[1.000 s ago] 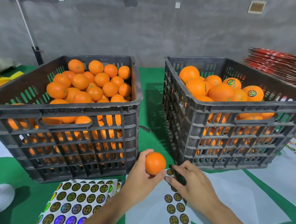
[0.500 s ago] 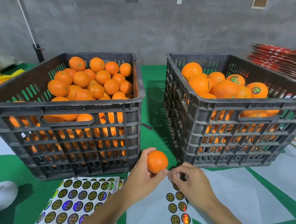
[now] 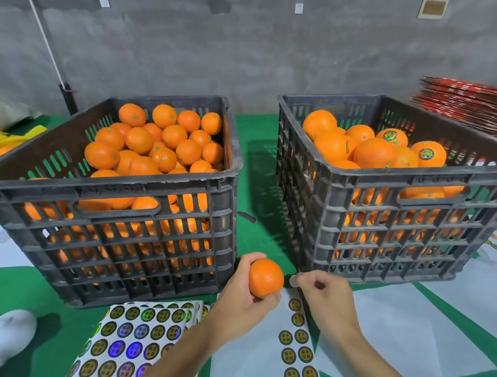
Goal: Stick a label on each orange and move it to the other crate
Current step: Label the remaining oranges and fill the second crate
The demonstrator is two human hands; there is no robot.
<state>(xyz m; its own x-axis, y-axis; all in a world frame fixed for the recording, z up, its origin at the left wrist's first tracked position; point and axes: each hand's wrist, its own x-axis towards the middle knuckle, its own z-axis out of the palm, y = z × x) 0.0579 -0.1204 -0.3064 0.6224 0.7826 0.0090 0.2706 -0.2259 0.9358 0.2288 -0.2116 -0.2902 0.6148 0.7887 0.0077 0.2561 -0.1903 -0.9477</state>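
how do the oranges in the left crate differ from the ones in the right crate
Oranges in the left crate show bare skins; several in the right crate show round labels. The left crate's top oranges look smaller and more numerous; the right crate's look bigger and fewer. Both crates are dark, slotted and hold oranges.

Yellow strips are lying at nine o'clock, red-and-silver sheets are stacking at three, a white object is sitting at eight.

We are looking at a fruit-packing workspace: two black plastic crates brimming with oranges are sitting on a green-covered table, label sheets are lying in front, against a bare concrete wall.
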